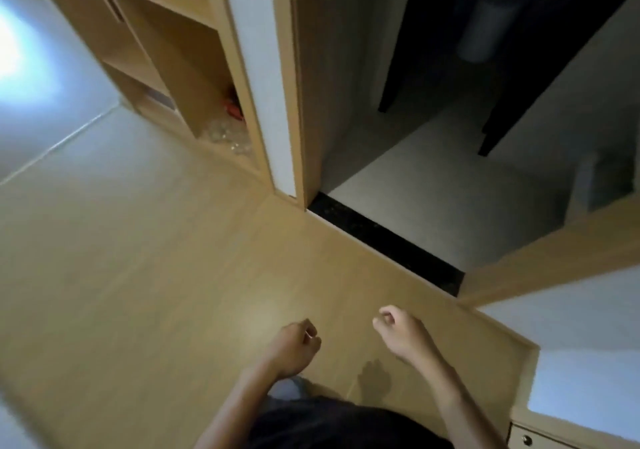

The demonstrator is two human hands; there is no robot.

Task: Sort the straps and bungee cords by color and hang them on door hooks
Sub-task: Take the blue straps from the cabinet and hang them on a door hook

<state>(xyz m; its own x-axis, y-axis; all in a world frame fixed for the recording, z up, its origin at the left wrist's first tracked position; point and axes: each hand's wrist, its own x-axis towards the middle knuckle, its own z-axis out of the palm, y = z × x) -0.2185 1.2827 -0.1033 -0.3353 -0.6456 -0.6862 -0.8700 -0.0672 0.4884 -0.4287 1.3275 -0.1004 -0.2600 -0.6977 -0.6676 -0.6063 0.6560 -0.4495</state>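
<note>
Head view: left hand (294, 344) and right hand (401, 334) hang over the floor (138, 275), fingers loosely curled, empty. No straps or hooks show; nothing looks sorted or hung yet.

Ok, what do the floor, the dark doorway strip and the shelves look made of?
Floor: pale wood-look planks, probably laminate, faint seams, soft sheen. Doorway strip: black with fine speckles, likely polished stone. Shelves: matching pale wood-grain board, matte; veneer or laminate, can't tell.
</note>
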